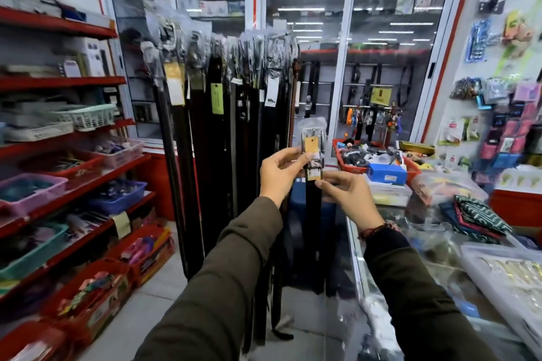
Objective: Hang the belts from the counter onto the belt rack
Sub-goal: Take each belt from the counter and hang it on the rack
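While both hands, left hand (280, 173) and right hand (346, 193), pinch the wrapped belt (313, 155) off the counter's (381, 231) left edge, the slippery plastic could slide loose, or snag the packed belt rack (228, 67).

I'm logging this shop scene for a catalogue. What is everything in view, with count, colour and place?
held belt: one, dark, plastic-wrapped buckle end with an orange tag, centre, strap hanging down
belt rack: one, crowded with dark belts, count unclear, behind the hands
shelves: red, several tiers, far left, holding baskets and boxes
glass cabinets: white-framed, at the back
red basket: one, on the counter, full of small goods
blue box: one, beside that basket
counter: one, glass-topped, right
wall display: packaged goods, many colours, far right
left hand: grip on the held belt near its tag
right hand: grip on it just below
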Action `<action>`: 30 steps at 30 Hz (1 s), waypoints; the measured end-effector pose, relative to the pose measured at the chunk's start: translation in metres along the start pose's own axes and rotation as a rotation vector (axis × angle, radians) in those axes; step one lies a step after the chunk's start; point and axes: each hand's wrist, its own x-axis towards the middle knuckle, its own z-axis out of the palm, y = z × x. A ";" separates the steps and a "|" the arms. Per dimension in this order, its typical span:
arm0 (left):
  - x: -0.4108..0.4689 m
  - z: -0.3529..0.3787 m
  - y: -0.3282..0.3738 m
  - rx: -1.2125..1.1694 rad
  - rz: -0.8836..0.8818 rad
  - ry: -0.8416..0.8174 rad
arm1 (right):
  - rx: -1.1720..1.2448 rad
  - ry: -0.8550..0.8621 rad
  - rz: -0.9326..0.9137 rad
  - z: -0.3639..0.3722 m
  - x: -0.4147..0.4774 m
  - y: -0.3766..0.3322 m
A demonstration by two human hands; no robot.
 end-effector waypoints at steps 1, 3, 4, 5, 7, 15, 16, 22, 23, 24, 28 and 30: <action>0.001 -0.004 0.009 -0.032 0.014 0.019 | 0.029 -0.005 -0.013 0.004 0.005 -0.010; 0.003 -0.013 0.022 -0.049 0.044 0.015 | 0.090 -0.007 -0.033 0.012 0.016 -0.031; 0.003 -0.017 0.028 -0.039 0.068 0.003 | 0.115 -0.002 -0.043 0.016 0.021 -0.042; 0.005 -0.020 0.034 -0.026 0.095 -0.007 | 0.132 0.005 -0.061 0.020 0.027 -0.054; 0.011 -0.023 0.050 0.001 0.148 -0.006 | 0.140 0.012 -0.115 0.027 0.037 -0.077; 0.050 -0.016 0.120 -0.003 0.260 0.038 | 0.309 0.061 -0.159 0.041 0.073 -0.141; 0.056 -0.012 0.127 0.001 0.264 0.046 | 0.325 0.065 -0.153 0.042 0.078 -0.148; 0.083 0.004 0.152 0.036 0.176 0.074 | 0.348 0.045 -0.077 0.038 0.106 -0.170; 0.085 0.005 0.153 0.040 0.161 0.082 | 0.344 0.049 -0.070 0.038 0.110 -0.171; 0.087 0.007 0.154 0.038 0.148 0.091 | 0.332 0.055 -0.065 0.038 0.113 -0.171; 0.090 0.008 0.150 -0.012 0.076 0.093 | 0.299 0.048 -0.053 0.036 0.123 -0.163; 0.090 0.006 0.145 -0.028 0.038 0.079 | 0.300 0.032 -0.031 0.036 0.126 -0.157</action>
